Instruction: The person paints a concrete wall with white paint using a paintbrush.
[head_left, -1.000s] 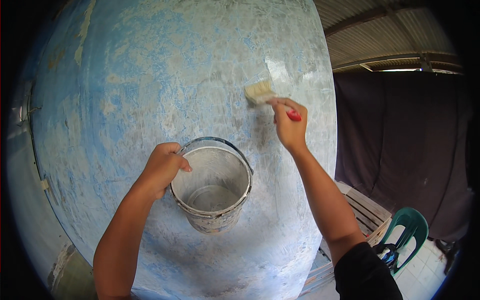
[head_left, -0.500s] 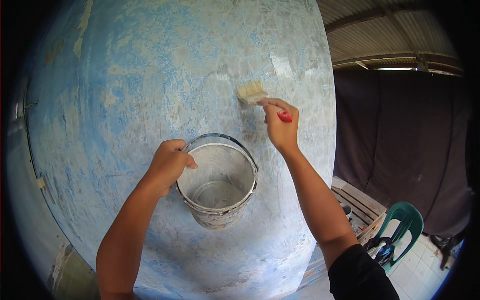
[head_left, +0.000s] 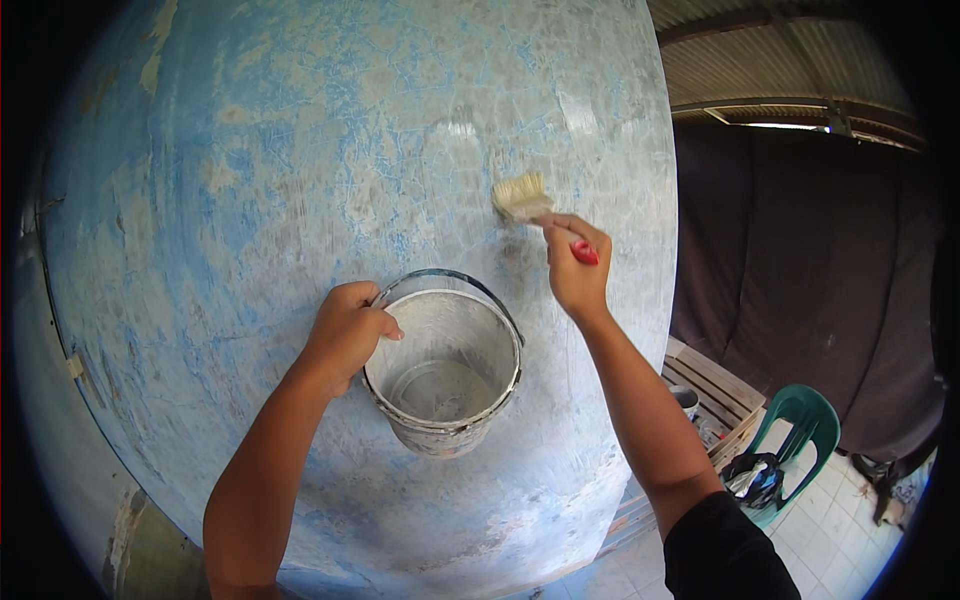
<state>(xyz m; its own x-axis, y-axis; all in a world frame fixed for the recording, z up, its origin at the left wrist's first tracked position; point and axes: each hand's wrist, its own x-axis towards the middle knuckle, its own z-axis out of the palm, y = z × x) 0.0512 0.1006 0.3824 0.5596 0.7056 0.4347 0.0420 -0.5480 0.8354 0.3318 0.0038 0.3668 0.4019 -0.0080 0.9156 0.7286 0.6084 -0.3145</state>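
My left hand (head_left: pixel 350 328) grips the left rim of a paint-stained bucket (head_left: pixel 443 440), its thumb over the inner edge. The bucket's dark handle (head_left: pixel 455 274) stands raised behind the opening, and a little greyish-white residue or liquid shows at the bottom. Wrapped round the red-ended handle of a wide paintbrush (head_left: pixel 521 196), my right hand (head_left: pixel 580 262) is up and to the right of the bucket. The pale bristles lie against the worn blue-and-white wall (head_left: pixel 300 170), pointing up and left. Wet, shiny streaks mark the wall around the brush.
The wall ends at an edge to my right. Beyond it hang dark brown cloth (head_left: pixel 800 270) and a corrugated roof (head_left: pixel 770 65). Lower right, a slatted wooden crate (head_left: pixel 722 395) stands beside a green plastic chair (head_left: pixel 818 420) with a black plastic bag (head_left: pixel 755 478).
The brush and my right hand sit slightly lower and farther right in view. The whole view has shifted a little; both hands keep their holds.
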